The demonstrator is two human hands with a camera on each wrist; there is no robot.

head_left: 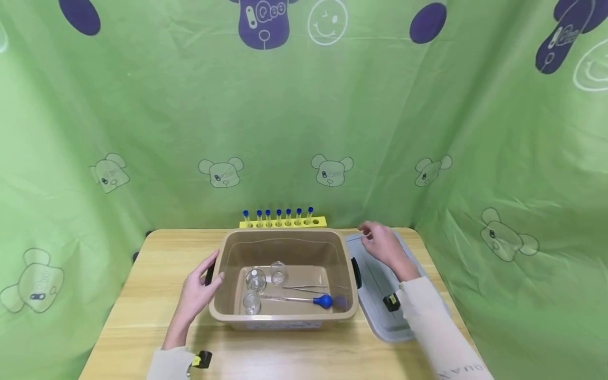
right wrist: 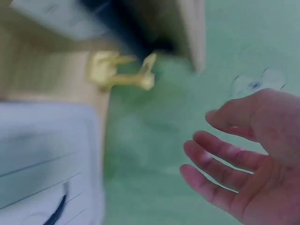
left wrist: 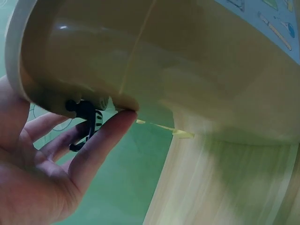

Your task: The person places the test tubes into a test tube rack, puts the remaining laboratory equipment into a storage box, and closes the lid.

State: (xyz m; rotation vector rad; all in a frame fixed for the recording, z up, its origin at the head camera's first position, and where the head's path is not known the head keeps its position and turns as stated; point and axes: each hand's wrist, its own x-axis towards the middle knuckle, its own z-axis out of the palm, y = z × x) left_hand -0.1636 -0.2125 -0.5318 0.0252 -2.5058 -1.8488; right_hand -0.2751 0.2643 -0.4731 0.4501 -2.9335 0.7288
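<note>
A brown plastic storage box (head_left: 285, 317) stands on the table with glassware inside. My left hand (head_left: 198, 287) holds its left rim, thumb over the edge and fingers outside around the black handle (left wrist: 86, 117). My right hand (head_left: 382, 243) is in the air above the grey lid (head_left: 375, 279), fingers loosely bent with nothing between them. Inside the box lie a round glass vessel (head_left: 255, 281), two small glass vessels (head_left: 278, 273) (head_left: 252, 302), a dropper with a blue bulb (head_left: 323, 301) and thin metal-looking tools (head_left: 304, 288).
Behind the box stands a yellow rack (head_left: 319, 222) with several blue-capped tubes (head_left: 278, 216). The grey lid lies flat to the box's right. Green printed curtains (head_left: 285, 105) surround the wooden table (head_left: 157, 274).
</note>
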